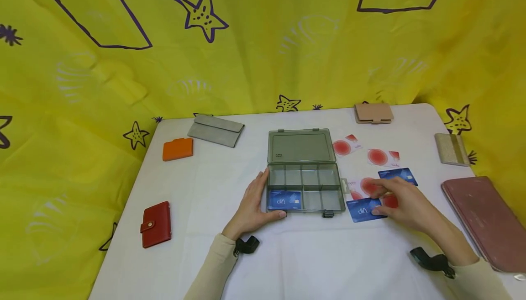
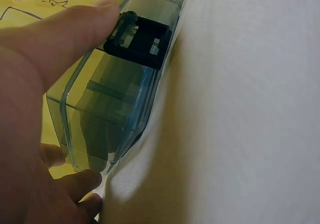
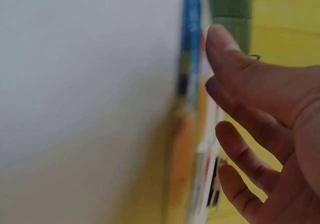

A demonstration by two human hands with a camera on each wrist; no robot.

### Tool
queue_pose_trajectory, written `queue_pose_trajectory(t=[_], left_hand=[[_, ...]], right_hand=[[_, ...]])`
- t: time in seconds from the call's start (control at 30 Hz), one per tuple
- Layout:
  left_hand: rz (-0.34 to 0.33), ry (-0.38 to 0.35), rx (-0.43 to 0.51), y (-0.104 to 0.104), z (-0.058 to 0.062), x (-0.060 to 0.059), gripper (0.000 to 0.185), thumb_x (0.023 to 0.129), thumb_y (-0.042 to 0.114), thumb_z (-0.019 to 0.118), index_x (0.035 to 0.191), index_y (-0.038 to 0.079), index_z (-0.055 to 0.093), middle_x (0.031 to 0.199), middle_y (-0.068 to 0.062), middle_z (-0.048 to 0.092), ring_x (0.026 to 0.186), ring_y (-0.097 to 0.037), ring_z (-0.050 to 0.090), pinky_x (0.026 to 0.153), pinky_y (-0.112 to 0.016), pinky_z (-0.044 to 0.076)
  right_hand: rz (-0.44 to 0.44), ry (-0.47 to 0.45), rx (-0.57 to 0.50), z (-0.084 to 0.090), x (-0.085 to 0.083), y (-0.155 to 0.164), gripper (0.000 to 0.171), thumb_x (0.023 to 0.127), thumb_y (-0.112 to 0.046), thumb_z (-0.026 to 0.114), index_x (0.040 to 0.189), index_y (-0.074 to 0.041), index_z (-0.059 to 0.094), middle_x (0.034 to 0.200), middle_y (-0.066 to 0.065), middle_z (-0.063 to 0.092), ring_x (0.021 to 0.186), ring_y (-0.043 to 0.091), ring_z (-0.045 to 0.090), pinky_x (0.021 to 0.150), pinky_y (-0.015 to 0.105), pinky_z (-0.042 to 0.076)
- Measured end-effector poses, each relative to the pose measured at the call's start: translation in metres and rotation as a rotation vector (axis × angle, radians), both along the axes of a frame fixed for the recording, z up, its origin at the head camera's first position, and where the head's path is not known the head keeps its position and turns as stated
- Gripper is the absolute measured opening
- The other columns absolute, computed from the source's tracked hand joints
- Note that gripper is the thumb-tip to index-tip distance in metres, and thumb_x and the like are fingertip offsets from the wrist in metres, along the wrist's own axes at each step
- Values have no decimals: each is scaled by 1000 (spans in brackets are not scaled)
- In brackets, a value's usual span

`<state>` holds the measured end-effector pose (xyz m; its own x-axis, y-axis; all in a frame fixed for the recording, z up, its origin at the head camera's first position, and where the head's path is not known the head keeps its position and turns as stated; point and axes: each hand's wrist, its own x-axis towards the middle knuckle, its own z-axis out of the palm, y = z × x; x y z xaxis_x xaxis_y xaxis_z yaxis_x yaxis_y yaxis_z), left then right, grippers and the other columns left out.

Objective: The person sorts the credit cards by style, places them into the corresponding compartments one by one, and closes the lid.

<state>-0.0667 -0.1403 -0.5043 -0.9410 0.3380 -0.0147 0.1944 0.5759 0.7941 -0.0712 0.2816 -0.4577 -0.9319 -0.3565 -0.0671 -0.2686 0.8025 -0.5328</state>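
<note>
A clear grey compartment box (image 1: 324,179) lies open mid-table with its lid (image 1: 300,147) flat behind it. One blue card (image 1: 283,199) sits in its front left compartment. My left hand (image 1: 263,197) grips the box's left end, thumb (image 2: 60,29) on the front wall by the black latch (image 2: 140,42). To the right, my right hand (image 1: 375,202) hovers with relaxed fingers (image 3: 235,144) over loose cards. Its thumb touches a blue card (image 1: 361,211), and a red-and-white card (image 1: 359,186) lies under the fingers.
More cards lie right of the box: a blue one (image 1: 404,173) and two red-and-white ones (image 1: 347,146) (image 1: 384,157). Wallets ring the table: orange (image 1: 177,149), grey (image 1: 215,130), red (image 1: 156,223), beige (image 1: 374,112), glittery (image 1: 451,149) and a large pink one (image 1: 485,220).
</note>
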Motion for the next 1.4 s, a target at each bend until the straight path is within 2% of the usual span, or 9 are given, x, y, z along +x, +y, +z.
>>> queue_pose_trajectory(t=[0.2,0.4,0.63,0.77,0.87,0.93,1.07,1.2,1.4], left_hand=[[4,-3,1,-3,0,0,122,81,43,91,173,25,12,178,-10,18,165,-35,13,127,-69,21],[-3,-13,-2,-1,0,0,123,81,45,90,173,26,10,178,-9,18,166,-32,12,129,-66,20],[2,-21,-8,0,0,0,123,81,46,90,173,26,10,179,-7,18,166,-30,11,129,-66,19],[2,-19,-5,0,2,1,123,81,45,90,173,27,10,179,-8,18,166,-31,12,129,-66,19],[6,-17,-8,0,2,1,123,81,46,90,173,28,10,179,-8,18,166,-31,12,129,-66,18],[7,-16,-9,0,2,1,123,81,45,90,173,28,10,178,-8,18,166,-32,12,129,-67,18],[3,-11,-11,0,0,0,123,81,45,90,173,27,10,178,-9,19,166,-32,12,129,-67,17],[2,-4,-19,0,-1,0,123,81,45,90,173,27,9,178,-10,19,166,-32,12,130,-66,17],[0,-5,-24,0,0,0,124,82,44,90,173,24,9,178,-10,19,166,-31,12,130,-66,15]], right_hand=[[-7,19,33,-10,7,9,73,76,-19,97,141,-8,66,127,14,73,117,34,53,96,65,55],[-3,24,36,-9,11,8,72,74,-20,98,137,-7,68,116,8,77,113,32,56,95,63,55],[-14,-39,58,-10,14,8,81,66,-34,102,137,-12,70,128,14,71,118,41,55,97,69,53],[10,30,59,-13,17,9,80,61,-34,104,132,-14,72,112,1,73,107,25,53,91,45,59],[28,62,48,-15,17,8,75,61,-33,104,128,-15,74,106,-6,72,102,17,52,84,28,56],[28,54,46,-15,17,8,72,62,-33,104,126,-16,75,108,-6,72,102,16,52,84,25,55],[28,49,35,-15,17,8,60,62,-31,103,113,-16,76,106,-4,70,104,18,53,86,32,53],[52,128,-18,-16,20,9,42,68,-16,100,100,-23,74,98,-13,67,95,8,51,83,22,50],[121,234,-184,-15,18,9,46,75,9,88,99,-26,69,95,-18,67,87,-1,57,86,0,42]])
